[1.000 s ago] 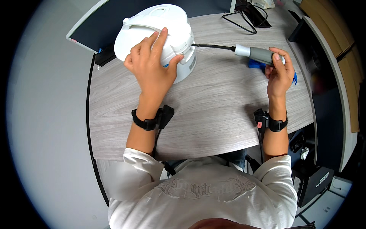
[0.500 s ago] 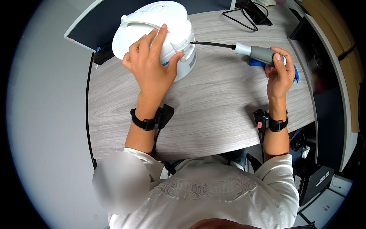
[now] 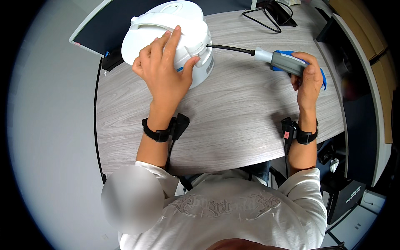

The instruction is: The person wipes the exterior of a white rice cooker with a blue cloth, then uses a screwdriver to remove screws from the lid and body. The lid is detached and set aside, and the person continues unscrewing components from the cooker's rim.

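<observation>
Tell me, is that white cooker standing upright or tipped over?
Tipped. The white cooker leans on the desk, its lid facing the camera, steadied by the left hand.

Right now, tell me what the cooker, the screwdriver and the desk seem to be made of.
Cooker: looks like moulded white plastic with a smooth, slightly glossy shell; soft highlights on its rounded lid.
Screwdriver: dark thin shaft, probably metal; grey and blue handle, likely plastic or rubber, matte.
Desk: grey wood-grain top, probably laminate rather than solid wood; the grain is even and the surface flat and matte.
</observation>
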`<state>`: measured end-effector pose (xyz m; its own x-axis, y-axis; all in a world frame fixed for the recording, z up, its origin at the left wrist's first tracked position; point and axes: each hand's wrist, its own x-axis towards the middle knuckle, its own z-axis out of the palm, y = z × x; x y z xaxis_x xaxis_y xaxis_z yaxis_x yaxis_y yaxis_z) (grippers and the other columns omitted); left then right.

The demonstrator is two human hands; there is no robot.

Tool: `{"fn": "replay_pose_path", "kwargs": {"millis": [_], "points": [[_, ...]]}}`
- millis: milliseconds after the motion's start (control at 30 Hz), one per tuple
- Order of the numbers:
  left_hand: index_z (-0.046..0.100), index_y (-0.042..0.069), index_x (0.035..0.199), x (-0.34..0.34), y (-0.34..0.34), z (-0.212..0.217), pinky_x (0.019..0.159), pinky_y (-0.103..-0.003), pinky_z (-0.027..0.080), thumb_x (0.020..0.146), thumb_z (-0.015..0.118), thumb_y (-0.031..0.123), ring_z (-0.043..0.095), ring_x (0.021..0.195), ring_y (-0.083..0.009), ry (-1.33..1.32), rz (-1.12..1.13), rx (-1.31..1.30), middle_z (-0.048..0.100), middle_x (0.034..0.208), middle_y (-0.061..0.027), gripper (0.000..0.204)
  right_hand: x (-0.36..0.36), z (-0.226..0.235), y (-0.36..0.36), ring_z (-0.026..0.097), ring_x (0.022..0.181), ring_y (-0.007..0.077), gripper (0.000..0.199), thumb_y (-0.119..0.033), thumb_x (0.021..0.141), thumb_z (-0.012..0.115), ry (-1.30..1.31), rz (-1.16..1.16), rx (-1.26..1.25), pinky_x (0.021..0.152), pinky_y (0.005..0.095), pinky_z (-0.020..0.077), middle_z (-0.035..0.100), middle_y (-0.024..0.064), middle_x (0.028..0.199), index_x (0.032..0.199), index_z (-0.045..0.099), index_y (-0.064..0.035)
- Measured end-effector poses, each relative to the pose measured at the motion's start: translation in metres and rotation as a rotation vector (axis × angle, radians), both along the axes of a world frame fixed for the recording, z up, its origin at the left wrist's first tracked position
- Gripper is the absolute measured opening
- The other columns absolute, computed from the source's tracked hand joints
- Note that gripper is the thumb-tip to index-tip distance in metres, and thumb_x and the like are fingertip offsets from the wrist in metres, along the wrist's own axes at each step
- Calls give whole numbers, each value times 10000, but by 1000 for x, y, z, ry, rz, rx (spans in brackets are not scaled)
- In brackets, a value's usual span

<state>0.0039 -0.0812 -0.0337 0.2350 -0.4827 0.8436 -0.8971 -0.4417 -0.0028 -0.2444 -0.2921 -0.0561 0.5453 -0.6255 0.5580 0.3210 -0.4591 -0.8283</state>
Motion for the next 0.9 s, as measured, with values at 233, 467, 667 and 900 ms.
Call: {"fn": "replay_pose_path", "kwargs": {"millis": [233,467,667,900], "points": [[630,210,1377,0,-1,0,954,-407,265,717,847,514,527,1132,-215,-5,-2,4,669,1278,-9,758,2,-1,7,523,666,50,381,-313,1009,607,8,-83,39,567,183,399,605,12,835,1289,559,-60],[632,213,1374,1,-1,1,951,-407,268,715,848,517,531,1118,-220,-9,4,14,673,1273,-11,757,5,0,6,546,749,93,496,-311,953,688,-101,-88,-216,706,219,446,601,50,926,1329,503,-47],[638,211,1368,2,-1,1,949,-409,270,715,852,506,530,1116,-220,-9,-2,9,673,1272,-12,748,1,-8,0,526,690,78,481,-414,992,633,29,18,74,636,218,449,583,37,907,1300,538,-58],[624,182,1371,2,-1,1,946,-443,253,730,847,459,504,1161,-240,18,-32,22,640,1294,-56,733,1,-1,9,542,802,99,489,-344,948,700,12,-128,-118,716,236,444,573,24,895,1310,528,-64]]}}
